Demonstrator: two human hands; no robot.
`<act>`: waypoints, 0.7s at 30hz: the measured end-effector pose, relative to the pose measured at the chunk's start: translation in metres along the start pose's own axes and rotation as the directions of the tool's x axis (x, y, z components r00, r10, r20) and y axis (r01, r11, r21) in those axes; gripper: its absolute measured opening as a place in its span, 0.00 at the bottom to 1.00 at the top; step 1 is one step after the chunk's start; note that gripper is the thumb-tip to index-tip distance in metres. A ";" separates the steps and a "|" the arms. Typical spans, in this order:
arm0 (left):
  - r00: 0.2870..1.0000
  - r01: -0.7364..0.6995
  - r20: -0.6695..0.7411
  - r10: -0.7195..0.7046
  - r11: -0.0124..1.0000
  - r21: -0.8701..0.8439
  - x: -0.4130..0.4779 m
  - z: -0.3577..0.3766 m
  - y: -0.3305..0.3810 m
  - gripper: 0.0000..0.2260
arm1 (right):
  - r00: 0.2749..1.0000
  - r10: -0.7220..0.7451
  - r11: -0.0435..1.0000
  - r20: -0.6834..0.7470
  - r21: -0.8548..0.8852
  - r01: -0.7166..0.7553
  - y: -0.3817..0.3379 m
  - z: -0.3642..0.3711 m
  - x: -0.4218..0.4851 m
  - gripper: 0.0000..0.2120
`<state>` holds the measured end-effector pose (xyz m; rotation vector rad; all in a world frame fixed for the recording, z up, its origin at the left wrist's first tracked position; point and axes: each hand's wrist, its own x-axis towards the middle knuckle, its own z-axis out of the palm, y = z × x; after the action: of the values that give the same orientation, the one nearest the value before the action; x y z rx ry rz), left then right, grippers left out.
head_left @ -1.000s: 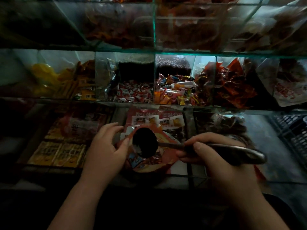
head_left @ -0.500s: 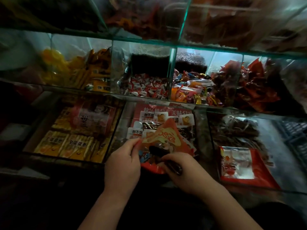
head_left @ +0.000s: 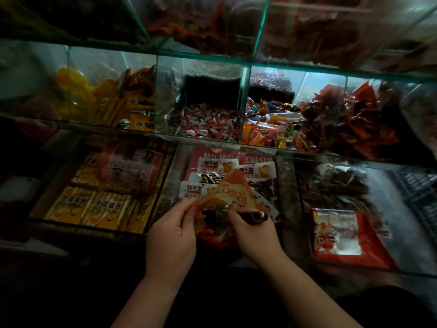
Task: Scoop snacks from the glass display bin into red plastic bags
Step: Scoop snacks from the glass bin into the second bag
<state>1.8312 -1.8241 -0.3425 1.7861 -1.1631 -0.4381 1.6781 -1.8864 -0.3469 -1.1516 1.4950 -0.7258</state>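
Head view: left hand (head_left: 172,230) pinches the red plastic bag (head_left: 227,195) open above the middle glass bin (head_left: 165,176); right hand (head_left: 255,233) clamps the scoop (head_left: 256,216) (bowl hidden inside the bag) — likely risk: thin film slips from the pinch, contents spill back.

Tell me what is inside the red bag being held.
The head of the scoop and dark snack pieces show at the mouth of the bag. Its wall and the right hand hide how full it is.

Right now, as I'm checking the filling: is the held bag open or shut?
Open: the left hand pinches the bag by its edge, and the scoop in the right hand pokes into its mouth.
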 end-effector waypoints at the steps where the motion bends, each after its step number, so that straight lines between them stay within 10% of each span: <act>1: 1.000 0.011 -0.007 -0.011 1.000 -0.006 0.000 -0.001 0.000 0.12 | 0.999 0.050 0.996 -0.009 0.077 -0.049 0.001 -0.001 0.001 0.04; 15: 0.998 0.035 -0.059 -0.027 0.991 0.132 0.004 -0.001 0.009 0.13 | 0.978 0.037 0.920 -0.203 0.388 0.046 -0.009 -0.054 -0.018 0.12; 21: 0.950 -0.298 -0.053 0.309 0.943 0.147 -0.009 0.005 0.032 0.16 | 0.965 -0.053 0.927 -0.256 0.347 0.143 -0.020 -0.082 -0.027 0.12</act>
<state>1.8067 -1.8224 -0.3199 1.6839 -1.4151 -0.1089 1.6045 -1.8793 -0.2983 -0.8804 1.4290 -1.1951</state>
